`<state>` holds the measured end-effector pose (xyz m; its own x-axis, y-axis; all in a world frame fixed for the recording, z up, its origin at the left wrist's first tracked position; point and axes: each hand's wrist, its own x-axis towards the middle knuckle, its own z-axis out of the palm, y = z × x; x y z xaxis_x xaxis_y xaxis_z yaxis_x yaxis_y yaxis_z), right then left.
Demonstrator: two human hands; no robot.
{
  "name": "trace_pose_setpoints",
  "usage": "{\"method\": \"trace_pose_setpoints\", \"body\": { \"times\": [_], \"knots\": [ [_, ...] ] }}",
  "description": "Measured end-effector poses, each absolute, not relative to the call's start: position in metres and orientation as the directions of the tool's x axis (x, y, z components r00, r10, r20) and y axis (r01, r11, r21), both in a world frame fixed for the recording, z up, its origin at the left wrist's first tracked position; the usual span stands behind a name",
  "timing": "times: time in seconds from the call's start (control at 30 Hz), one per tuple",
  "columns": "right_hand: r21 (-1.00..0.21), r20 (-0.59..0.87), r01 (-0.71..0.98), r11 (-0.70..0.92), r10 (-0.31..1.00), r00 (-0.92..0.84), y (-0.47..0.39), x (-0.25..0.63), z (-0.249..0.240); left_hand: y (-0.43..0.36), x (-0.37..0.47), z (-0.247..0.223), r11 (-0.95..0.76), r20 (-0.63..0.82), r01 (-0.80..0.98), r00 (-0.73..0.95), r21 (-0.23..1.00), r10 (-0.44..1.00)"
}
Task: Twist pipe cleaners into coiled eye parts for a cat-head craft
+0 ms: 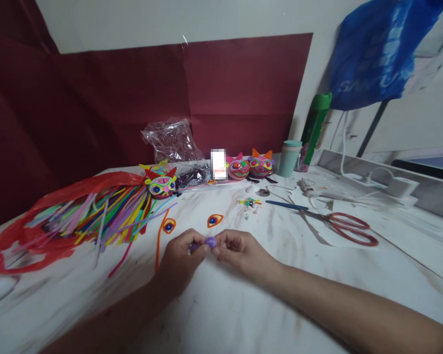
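Purple, with a soft sheen, a small rounded piece (210, 242) sits at the fingertips of both hands, above the near middle of the white, grey-veined desk (221, 314). The left hand (180, 258) pinches its left side, fingers bent over a purple length; the right hand (239, 248) holds the rounded end between thumb and fingers, the gap narrow. Should either grip slacken, the piece (it looks rolled, though I cannot be sure) might spring loose; too hard a squeeze could flatten it. A careless sweep of the left hand could also nudge the nearby orange-rimmed, blue-centred eye shape (169, 225) or the thin orange strip (158, 241). The purple piece's long axis runs roughly left to right, its bulbous end pointing right.
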<state>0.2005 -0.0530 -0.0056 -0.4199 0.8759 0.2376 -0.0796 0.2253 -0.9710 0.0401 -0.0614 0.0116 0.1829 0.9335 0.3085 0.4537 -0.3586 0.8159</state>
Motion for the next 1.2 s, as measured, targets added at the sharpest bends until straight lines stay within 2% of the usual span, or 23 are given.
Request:
{"method": "trace_pose_setpoints", "body": {
  "times": [0.23, 0.37, 0.53, 0.63, 0.77, 0.87, 0.93, 1.07, 1.2],
  "knots": [
    [-0.929, 0.294, 0.107, 0.353, 0.883, -0.365, -0.055, 0.203, -0.005, -0.066, 0.043, 0.016, -0.397, 0.308, 0.526, 0.251, 0.752, 0.918],
    [-0.849, 0.337, 0.267, 0.455, 0.858, -0.388, -0.054, 0.207, 0.000, -0.063, 0.039, 0.020, -0.363, 0.241, 0.599, 0.276, 0.714, 0.930],
    [-0.744, 0.357, 0.377, 0.552, 0.805, -0.474, -0.055, 0.211, 0.003, -0.062, 0.038, 0.020, -0.431, 0.255, 0.637, 0.353, 0.639, 0.900],
    [-0.746, 0.342, 0.369, 0.554, 0.795, -0.500, -0.055, 0.212, 0.001, -0.063, 0.038, 0.019, -0.446, 0.263, 0.646, 0.364, 0.619, 0.893],
    [-0.884, 0.252, 0.239, 0.402, 0.839, -0.482, -0.052, 0.208, -0.003, -0.063, 0.038, 0.017, -0.446, 0.310, 0.650, 0.321, 0.615, 0.895],
    [-0.910, 0.247, 0.193, 0.367, 0.854, -0.457, -0.054, 0.205, -0.003, -0.065, 0.040, 0.014, -0.500, 0.366, 0.643, 0.342, 0.580, 0.865],
    [-0.867, 0.296, 0.253, 0.429, 0.853, -0.429, -0.057, 0.205, -0.002, -0.067, 0.042, 0.012, -0.506, 0.382, 0.647, 0.336, 0.571, 0.861],
    [-0.703, 0.428, 0.429, 0.567, 0.819, -0.382, -0.064, 0.205, -0.003, -0.071, 0.045, 0.012, -0.472, 0.378, 0.671, 0.295, 0.572, 0.878],
    [-0.591, 0.504, 0.508, 0.627, 0.778, -0.374, -0.066, 0.204, -0.008, -0.071, 0.047, 0.013, -0.456, 0.385, 0.685, 0.268, 0.569, 0.883]
  ]
}}
